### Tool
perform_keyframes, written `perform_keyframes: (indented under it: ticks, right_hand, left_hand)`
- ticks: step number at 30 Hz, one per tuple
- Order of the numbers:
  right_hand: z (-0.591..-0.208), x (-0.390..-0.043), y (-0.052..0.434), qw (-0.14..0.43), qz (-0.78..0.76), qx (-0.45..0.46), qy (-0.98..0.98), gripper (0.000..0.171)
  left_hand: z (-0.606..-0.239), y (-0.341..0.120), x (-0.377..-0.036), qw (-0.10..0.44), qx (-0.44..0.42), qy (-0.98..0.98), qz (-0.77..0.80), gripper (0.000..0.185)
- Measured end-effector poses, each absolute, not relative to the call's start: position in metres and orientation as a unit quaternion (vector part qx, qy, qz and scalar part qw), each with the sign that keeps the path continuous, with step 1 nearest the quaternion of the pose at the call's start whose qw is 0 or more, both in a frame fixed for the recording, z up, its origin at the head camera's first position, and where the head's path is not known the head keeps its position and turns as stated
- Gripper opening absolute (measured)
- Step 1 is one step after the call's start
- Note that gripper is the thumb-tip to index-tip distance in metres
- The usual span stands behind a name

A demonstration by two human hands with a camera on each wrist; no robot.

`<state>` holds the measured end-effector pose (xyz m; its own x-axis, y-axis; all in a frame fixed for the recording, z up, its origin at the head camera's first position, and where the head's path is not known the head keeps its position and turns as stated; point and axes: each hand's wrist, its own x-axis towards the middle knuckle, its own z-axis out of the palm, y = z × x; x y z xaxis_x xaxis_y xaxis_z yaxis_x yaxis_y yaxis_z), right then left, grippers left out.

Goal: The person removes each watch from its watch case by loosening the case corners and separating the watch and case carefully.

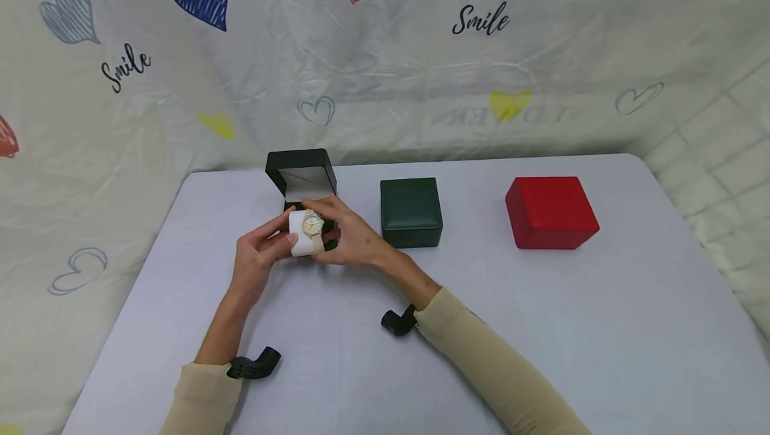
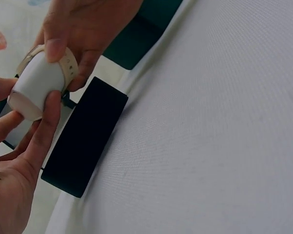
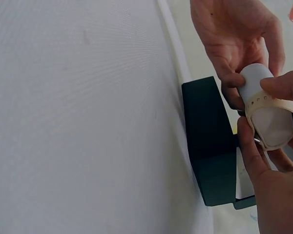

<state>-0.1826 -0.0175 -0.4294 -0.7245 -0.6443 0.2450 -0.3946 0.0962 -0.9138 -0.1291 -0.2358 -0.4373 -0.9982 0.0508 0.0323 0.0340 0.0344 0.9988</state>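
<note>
A white watch cushion [image 1: 297, 238] is held up between both hands, just in front of an open dark watch box [image 1: 327, 171]. My left hand [image 1: 252, 264] pinches the cushion's left end with thumb and fingers. Around the right end sits a wristwatch [image 1: 313, 224] with a cream strap and pale dial. My right hand [image 1: 359, 240] grips it there, thumb on the strap [image 2: 70, 67] in the left wrist view. In the right wrist view the strap [image 3: 268, 103] circles the cushion, its buckle side partly hidden by fingers. The box's inside is mostly covered by the hands.
A closed green box [image 1: 411, 211] stands right of the dark one, and a closed red box [image 1: 553, 211] farther right. All are on a white-covered table [image 1: 481, 288]. Behind hangs a sheet [image 1: 391, 54] printed with hearts.
</note>
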Motion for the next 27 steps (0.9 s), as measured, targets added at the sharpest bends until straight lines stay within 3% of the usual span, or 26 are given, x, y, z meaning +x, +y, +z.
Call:
perform_keyframes:
  ticks: [27]
  right_hand:
    - [-0.4267,-0.1804,-0.0157,0.093,-0.595,-0.325,0.729,0.083]
  left_hand:
    - [-0.4331,-0.2340,-0.1308,0.007,0.035,0.741,0.671,0.049]
